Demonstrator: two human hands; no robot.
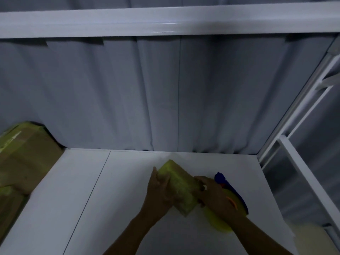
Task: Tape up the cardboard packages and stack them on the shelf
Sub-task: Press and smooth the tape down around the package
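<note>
Dim frame, low contrast. We see the small package [177, 187] mid-right over the white shelf board [119, 190], lying at an angle: far end toward the curtain [165, 98], near end toward the camera. Yellow-green tape covers its top face, with brown cardboard showing on the sides. We can't tell whether it rests on the board or sits just above it

Left hand [158, 190]: wrapped on the package's left side, thumb up along the far corner, so it's grasping the package

Right hand [214, 195]: fingertips curled onto the package's right edge, gripping there. The tape dispenser [221, 178] sits directly under and behind this hand, with its blue body toward the far right, an orange part by the knuckles and the yellow roll under the wrist. We can't tell whether the palm also holds it

Left edge of the board: large taped box [29, 153] stands against the curtain, brown with yellow-green tape on its top edges. A second box [9, 207] is just in front of it, cut off by the frame and too dark for detail

Above we see the white beam [165, 21] of the upper shelf, and on the right the white frame uprights [294, 126]
</note>
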